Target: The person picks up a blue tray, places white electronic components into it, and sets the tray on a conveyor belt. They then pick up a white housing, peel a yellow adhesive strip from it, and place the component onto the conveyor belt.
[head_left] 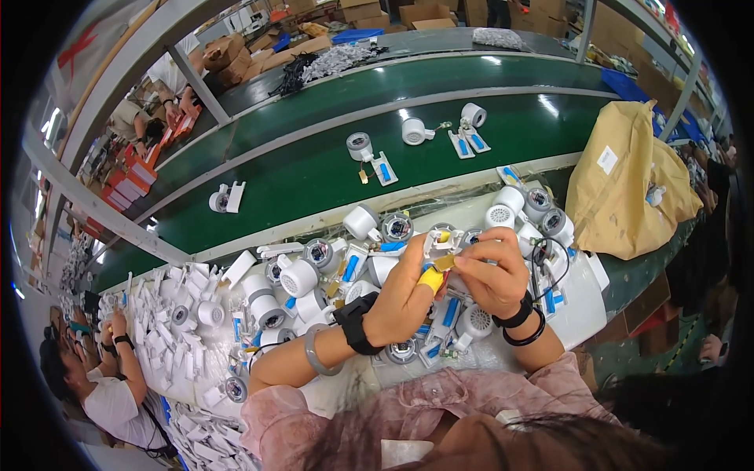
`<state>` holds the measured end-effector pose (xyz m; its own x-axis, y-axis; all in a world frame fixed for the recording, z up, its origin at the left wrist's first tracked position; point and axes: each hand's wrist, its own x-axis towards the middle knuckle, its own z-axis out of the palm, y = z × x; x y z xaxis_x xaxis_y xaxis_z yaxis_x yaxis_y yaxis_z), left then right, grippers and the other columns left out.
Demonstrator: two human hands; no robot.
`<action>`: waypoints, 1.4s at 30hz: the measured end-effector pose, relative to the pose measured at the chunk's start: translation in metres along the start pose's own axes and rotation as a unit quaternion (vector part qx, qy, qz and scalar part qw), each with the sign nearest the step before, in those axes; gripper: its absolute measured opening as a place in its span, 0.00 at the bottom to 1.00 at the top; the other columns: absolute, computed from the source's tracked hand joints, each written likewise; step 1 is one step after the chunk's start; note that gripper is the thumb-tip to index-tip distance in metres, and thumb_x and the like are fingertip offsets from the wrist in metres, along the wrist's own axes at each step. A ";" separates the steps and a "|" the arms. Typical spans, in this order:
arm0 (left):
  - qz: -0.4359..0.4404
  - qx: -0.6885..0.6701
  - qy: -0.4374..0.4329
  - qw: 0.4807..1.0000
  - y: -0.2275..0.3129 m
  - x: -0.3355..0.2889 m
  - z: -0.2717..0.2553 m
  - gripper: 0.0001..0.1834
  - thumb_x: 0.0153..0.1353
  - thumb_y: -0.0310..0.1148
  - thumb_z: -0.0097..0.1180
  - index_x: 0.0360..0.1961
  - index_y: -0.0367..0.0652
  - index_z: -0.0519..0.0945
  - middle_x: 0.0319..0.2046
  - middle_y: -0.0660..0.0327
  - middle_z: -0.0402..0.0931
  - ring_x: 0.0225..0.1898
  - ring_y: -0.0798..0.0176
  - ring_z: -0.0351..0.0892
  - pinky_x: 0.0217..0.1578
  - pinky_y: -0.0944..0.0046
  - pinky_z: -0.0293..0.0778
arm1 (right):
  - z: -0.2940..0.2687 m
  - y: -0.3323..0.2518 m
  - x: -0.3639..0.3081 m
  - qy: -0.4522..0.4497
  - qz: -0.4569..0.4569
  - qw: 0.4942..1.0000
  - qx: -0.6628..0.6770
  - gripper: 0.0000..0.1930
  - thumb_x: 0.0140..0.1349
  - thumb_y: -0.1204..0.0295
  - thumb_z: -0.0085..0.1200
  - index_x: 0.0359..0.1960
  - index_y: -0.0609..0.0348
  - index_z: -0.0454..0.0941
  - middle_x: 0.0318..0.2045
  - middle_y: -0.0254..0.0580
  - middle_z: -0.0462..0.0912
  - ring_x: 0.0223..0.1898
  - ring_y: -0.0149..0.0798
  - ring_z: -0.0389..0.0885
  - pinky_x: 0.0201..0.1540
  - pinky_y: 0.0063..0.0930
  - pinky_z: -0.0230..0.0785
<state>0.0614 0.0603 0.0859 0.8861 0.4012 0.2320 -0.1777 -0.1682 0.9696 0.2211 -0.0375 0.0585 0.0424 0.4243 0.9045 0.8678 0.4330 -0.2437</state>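
Observation:
My left hand (402,289) is closed around a white plastic part (437,242), held up over the pile at the middle of the bench. Something yellow (430,279) covers the tip of my left thumb. Between the hands sits a small gold-coloured flat piece (444,263), and my right hand (496,273) pinches at its right end. My fingers hide much of the white part. Right below and around them lie white units with round grilled heads (299,278), grey rings, and flat arms carrying blue strips (351,268).
Beyond the bench runs a green conveyor belt (290,196) bearing several similar units (359,145). A large yellow-brown bag (620,188) stands at the right. White plastic pieces (169,314) are heaped at the left, near a co-worker (110,400). Metal posts (200,86) rise along the belt.

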 end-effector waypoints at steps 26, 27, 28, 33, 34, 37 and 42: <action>-0.040 0.024 0.049 0.998 -0.019 -0.003 0.003 0.24 0.63 0.29 0.48 0.60 0.33 0.63 0.51 0.46 0.70 0.52 0.49 0.71 0.53 0.58 0.66 | 0.005 -0.001 0.002 -0.013 0.016 1.000 -0.003 0.16 0.41 0.83 0.65 0.35 0.56 0.82 0.30 0.37 0.79 0.33 0.42 0.75 0.43 0.37 0.69; -0.040 0.012 0.052 0.998 -0.020 -0.003 0.004 0.24 0.63 0.30 0.48 0.59 0.33 0.64 0.50 0.47 0.70 0.51 0.50 0.72 0.52 0.58 0.67 | 0.005 0.000 0.002 -0.013 0.015 1.000 -0.004 0.16 0.41 0.83 0.64 0.35 0.56 0.82 0.30 0.37 0.78 0.33 0.42 0.75 0.43 0.37 0.70; -0.040 0.012 0.052 0.998 -0.019 -0.003 0.004 0.24 0.63 0.30 0.48 0.59 0.33 0.64 0.50 0.47 0.70 0.51 0.50 0.72 0.52 0.58 0.67 | 0.006 0.001 0.002 -0.013 0.015 1.000 -0.003 0.16 0.41 0.83 0.64 0.35 0.56 0.82 0.30 0.37 0.78 0.33 0.42 0.75 0.43 0.37 0.70; -0.040 0.059 0.055 0.996 -0.020 0.000 0.003 0.20 0.64 0.28 0.46 0.56 0.32 0.65 0.46 0.45 0.71 0.48 0.45 0.73 0.49 0.57 0.68 | 0.007 0.002 0.002 -0.003 0.002 1.000 -0.014 0.15 0.40 0.81 0.66 0.33 0.57 0.81 0.28 0.34 0.78 0.31 0.40 0.75 0.39 0.33 0.70; -0.042 0.058 0.055 0.996 -0.019 0.001 0.002 0.20 0.64 0.28 0.46 0.56 0.32 0.65 0.46 0.45 0.71 0.48 0.45 0.73 0.49 0.57 0.68 | 0.007 0.002 0.003 -0.004 0.004 1.000 -0.013 0.15 0.40 0.81 0.66 0.33 0.57 0.81 0.28 0.34 0.78 0.31 0.40 0.75 0.39 0.33 0.70; -0.047 0.092 0.035 0.994 -0.021 0.001 -0.001 0.19 0.63 0.27 0.46 0.55 0.32 0.66 0.45 0.43 0.71 0.47 0.43 0.73 0.48 0.56 0.69 | 0.008 -0.002 0.007 -0.016 0.004 1.000 -0.011 0.14 0.40 0.82 0.64 0.32 0.58 0.80 0.29 0.36 0.78 0.31 0.41 0.76 0.39 0.34 0.69; 0.003 0.111 0.021 0.994 -0.025 0.001 0.001 0.19 0.71 0.35 0.42 0.59 0.40 0.64 0.26 0.67 0.68 0.22 0.76 0.66 0.21 0.74 0.66 | 0.007 -0.002 0.008 -0.011 -0.017 1.000 -0.017 0.14 0.40 0.82 0.65 0.32 0.60 0.80 0.29 0.38 0.78 0.29 0.41 0.77 0.38 0.35 0.71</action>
<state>0.0674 0.0643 0.0620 0.8658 0.4360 0.2456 -0.0806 -0.3629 0.9283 0.2158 -0.0294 0.0635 0.0017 0.4268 0.9043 0.8852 0.4201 -0.1999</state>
